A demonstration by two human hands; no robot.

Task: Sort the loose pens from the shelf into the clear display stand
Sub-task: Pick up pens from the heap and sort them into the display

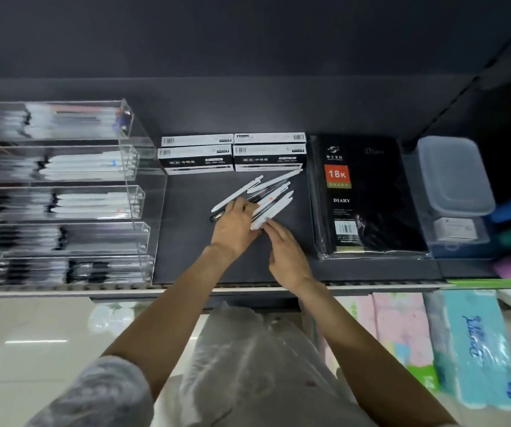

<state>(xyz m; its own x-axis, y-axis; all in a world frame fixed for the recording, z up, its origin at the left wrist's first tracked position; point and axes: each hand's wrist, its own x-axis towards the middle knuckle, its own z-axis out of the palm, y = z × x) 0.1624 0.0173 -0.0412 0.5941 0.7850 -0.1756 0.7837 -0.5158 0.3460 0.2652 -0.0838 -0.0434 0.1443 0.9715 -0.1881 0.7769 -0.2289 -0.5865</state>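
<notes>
Several loose pens, white and clear-black, lie in a fan on the dark shelf, in front of the pen boxes. My left hand rests on the near end of the pile, its fingers curled over some of the pens. My right hand reaches in from the right, its straight fingertips touching the near end of a white pen. The clear display stand stands at the left, its stepped tiers holding rows of pens, blurred by motion.
Four black-and-white pen boxes sit behind the pile. A black wrapped diary lies to the right, then a clear lidded box and coloured folders. Tissue packs and a plastic bag lie below the shelf edge.
</notes>
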